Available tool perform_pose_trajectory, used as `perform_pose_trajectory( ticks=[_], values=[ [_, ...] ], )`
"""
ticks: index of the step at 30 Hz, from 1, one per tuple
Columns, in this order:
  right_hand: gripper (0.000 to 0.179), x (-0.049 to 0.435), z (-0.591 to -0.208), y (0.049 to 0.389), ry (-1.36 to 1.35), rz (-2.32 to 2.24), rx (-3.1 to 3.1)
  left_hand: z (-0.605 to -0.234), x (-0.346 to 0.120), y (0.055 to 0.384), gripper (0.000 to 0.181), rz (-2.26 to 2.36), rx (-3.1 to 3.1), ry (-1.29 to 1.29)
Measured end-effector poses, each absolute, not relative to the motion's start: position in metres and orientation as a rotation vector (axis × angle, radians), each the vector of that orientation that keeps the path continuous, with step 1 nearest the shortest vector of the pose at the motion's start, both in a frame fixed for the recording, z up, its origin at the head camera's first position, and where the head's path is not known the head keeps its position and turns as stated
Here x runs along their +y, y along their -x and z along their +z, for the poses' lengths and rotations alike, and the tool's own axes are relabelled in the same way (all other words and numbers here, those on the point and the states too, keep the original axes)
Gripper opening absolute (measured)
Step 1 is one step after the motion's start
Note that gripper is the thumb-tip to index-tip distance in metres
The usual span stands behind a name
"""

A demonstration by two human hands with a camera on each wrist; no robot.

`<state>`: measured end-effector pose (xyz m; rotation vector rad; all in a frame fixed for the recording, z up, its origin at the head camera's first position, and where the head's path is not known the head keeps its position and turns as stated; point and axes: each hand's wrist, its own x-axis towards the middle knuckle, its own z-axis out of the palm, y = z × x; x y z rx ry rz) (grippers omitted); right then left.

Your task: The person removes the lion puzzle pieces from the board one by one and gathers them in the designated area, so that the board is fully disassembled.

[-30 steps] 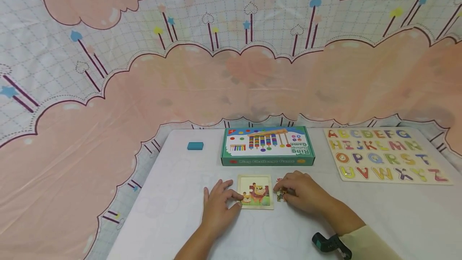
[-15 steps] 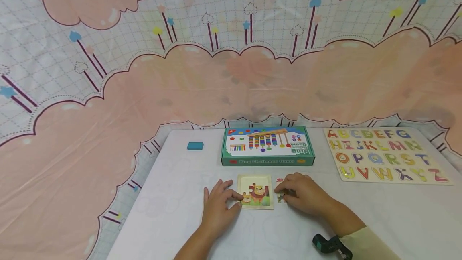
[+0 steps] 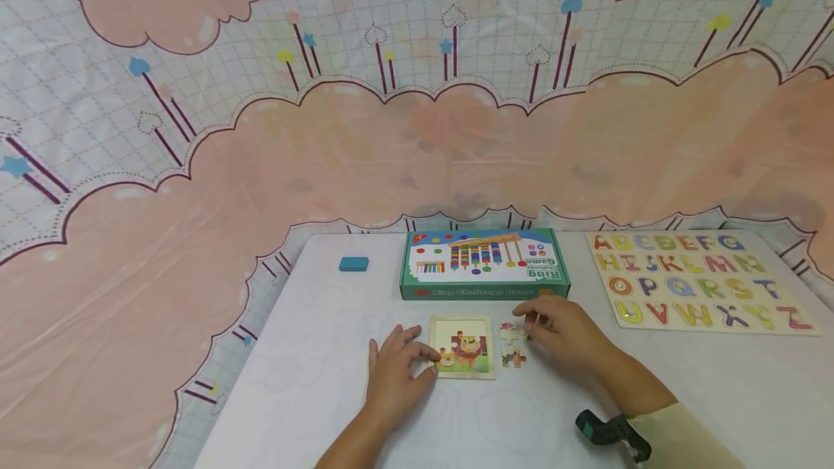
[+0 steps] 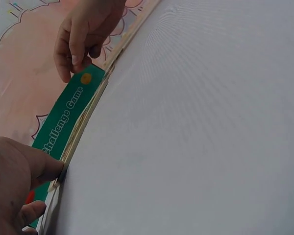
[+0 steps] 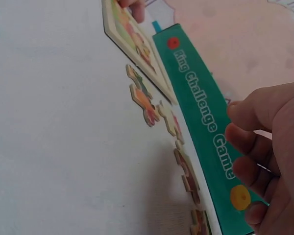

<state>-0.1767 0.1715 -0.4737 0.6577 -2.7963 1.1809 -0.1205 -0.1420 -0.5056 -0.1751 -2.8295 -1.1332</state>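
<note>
A small wooden jigsaw tray (image 3: pixel 478 376) lies mid-table, with bear-picture pieces (image 3: pixel 469 352) fitted in its lower and right part. My left hand (image 3: pixel 399 375) rests at the tray's left side, index finger and thumb touching its edge, other fingers spread. Beside the tray's right side lie two loose jigsaw pieces (image 3: pixel 513 358). Over the table to their right is my right hand (image 3: pixel 567 328), fingers loosely bent, with nothing visible between them. In the right wrist view, more loose pieces (image 5: pixel 187 176) lie in a row below that hand, which mostly hides them in the head view.
Behind the tray stands a green-and-white Ring Challenge Game box (image 3: pixel 482 292). A blue block (image 3: pixel 354 264) sits at the back left. An alphabet board (image 3: pixel 704 281) lies at the right. A patterned cloth (image 3: pixel 417 150) hangs behind the white table.
My right hand has lifted off the loose jigsaw pieces and shifted right and slightly back, uncovering two of them. The left hand stays at the tray.
</note>
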Motion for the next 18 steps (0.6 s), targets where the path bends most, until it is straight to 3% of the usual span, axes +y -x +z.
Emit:
perform_pose_trajectory(
  ticks=[18],
  values=[
    [0.020,0.137,-0.463,0.198,-0.766,1.325,-2.873,-0.504,-0.138,0.118,0.019,-1.231,-2.768,0.151]
  ],
)
